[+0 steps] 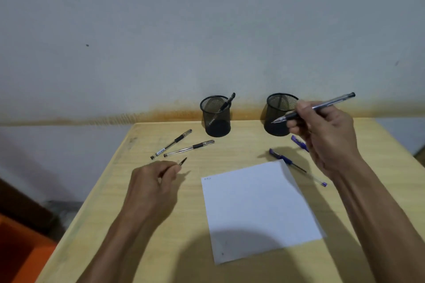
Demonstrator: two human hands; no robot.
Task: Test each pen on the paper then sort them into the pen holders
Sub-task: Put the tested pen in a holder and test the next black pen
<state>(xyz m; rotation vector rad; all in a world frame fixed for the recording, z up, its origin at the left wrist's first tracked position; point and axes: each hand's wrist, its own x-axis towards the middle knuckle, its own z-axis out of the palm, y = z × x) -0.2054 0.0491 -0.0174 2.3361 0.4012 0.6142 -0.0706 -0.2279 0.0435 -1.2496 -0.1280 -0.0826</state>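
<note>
One pen in right hand grip, above holder

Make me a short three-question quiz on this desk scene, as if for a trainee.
1. True or false: the left pen holder already has a pen in it.
2. What does the right hand grip?
A. an uncapped pen
B. the paper
C. a pen holder
3. How many black pens lie loose on the desk left of the holders?

Key
1. True; the right pen holder looks empty.
2. A, the pen, raised above the paper; the left hand pinches its cap.
3. Two.
</note>
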